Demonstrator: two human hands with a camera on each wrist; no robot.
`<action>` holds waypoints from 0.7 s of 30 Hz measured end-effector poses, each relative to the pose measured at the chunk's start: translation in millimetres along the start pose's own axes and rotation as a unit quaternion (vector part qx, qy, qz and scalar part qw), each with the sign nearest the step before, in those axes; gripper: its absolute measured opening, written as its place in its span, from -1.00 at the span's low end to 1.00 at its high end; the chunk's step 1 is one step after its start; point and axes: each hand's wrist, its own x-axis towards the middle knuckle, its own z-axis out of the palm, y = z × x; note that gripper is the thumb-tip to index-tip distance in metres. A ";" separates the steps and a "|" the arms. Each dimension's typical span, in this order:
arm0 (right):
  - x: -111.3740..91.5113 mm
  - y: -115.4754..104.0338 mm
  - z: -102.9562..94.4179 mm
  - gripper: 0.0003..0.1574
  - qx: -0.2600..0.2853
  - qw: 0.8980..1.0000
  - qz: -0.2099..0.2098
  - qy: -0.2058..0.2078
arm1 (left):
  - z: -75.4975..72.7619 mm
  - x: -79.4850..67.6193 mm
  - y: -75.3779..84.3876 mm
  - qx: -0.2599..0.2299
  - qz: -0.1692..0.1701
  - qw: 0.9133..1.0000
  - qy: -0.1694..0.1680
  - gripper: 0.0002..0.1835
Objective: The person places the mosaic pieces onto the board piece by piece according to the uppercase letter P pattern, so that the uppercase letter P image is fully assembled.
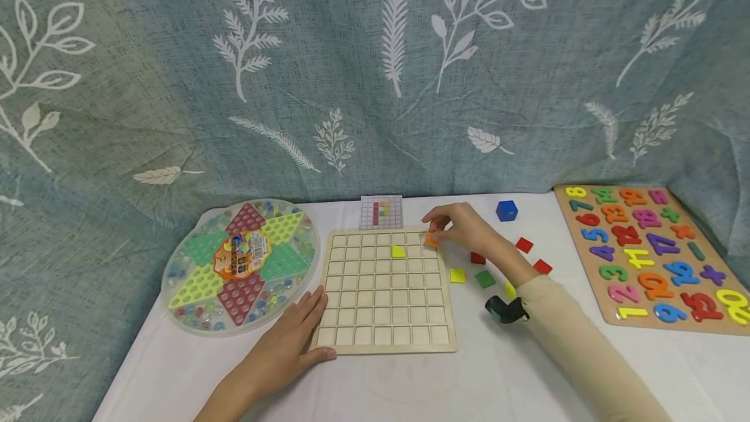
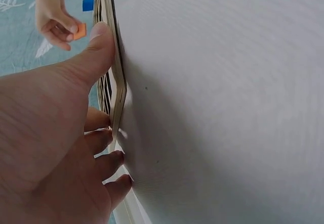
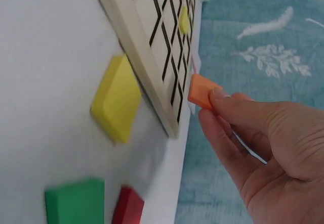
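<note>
An orange square tile [image 3: 200, 90] is pinched between the thumb and fingers of my right hand [image 1: 464, 230]. In the head view that hand is over the far right corner of a wooden grid board [image 1: 387, 351]. My left hand [image 1: 287, 342] rests at the board's near left corner, its thumb along the front edge and its fingers by the left side. One yellow tile [image 1: 398, 251] sits in a cell of the board. Right of the board lie another yellow tile [image 1: 458, 275], a green tile [image 1: 485, 279] and several red tiles [image 1: 524, 245].
A small pattern card [image 1: 381, 211] lies behind the board. To the left is a round Chinese checkers set [image 1: 310, 239] with marbles. A blue cube [image 1: 506, 211] stands at the back right, left of a wooden number puzzle [image 1: 618, 305]. A leaf-patterned curtain [image 1: 363, 83] hangs behind the table.
</note>
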 end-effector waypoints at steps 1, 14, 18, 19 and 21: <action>1.7 -1.6 1.8 -0.66 0.003 1.000 -0.001 -0.002 | -0.3 0.1 0.1 0.000 0.000 1.000 0.001 -0.03; 24.1 -20.7 34.6 -0.68 0.054 0.998 -0.029 0.018 | -2.3 -0.4 1.9 -0.009 -0.001 1.000 0.002 -0.03; 31.1 -27.7 45.3 -0.70 0.062 0.997 -0.030 0.016 | -2.1 -0.4 1.6 -0.012 -0.002 1.000 0.002 -0.03; 32.3 -29.1 47.7 -0.70 0.065 0.997 -0.032 0.015 | -1.9 -0.4 1.5 -0.012 -0.002 1.000 0.003 -0.03; 34.1 -31.3 52.3 -0.70 0.068 0.997 -0.032 0.014 | -1.7 -0.2 1.5 -0.012 -0.001 1.000 0.003 -0.03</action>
